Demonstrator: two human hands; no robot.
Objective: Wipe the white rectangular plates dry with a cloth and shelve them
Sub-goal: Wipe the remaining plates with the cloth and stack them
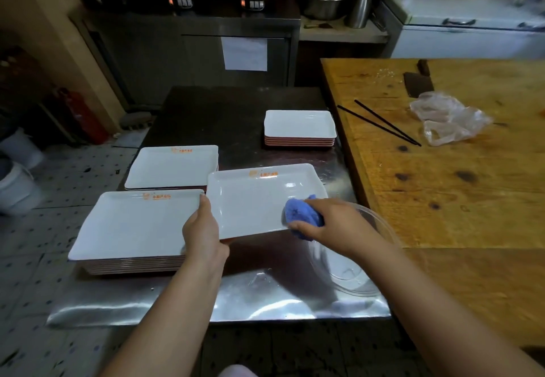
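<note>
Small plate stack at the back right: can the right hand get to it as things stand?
Probably yes. Bare steel table lies between the right hand and the small plate stack, but that hand grips the blue cloth.

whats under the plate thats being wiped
The held plate, gripped by the left hand, hangs over the steel table. A clear bowl pokes out beneath its right corner, under the right hand and blue cloth. Anything else underneath is hidden.

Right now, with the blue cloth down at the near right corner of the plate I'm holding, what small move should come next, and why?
Probably sweep the blue cloth leftward across the plate toward the left hand gripping its near left edge. The right hand has the cloth only at the near right corner, so most of the surface looks unwiped.
</note>
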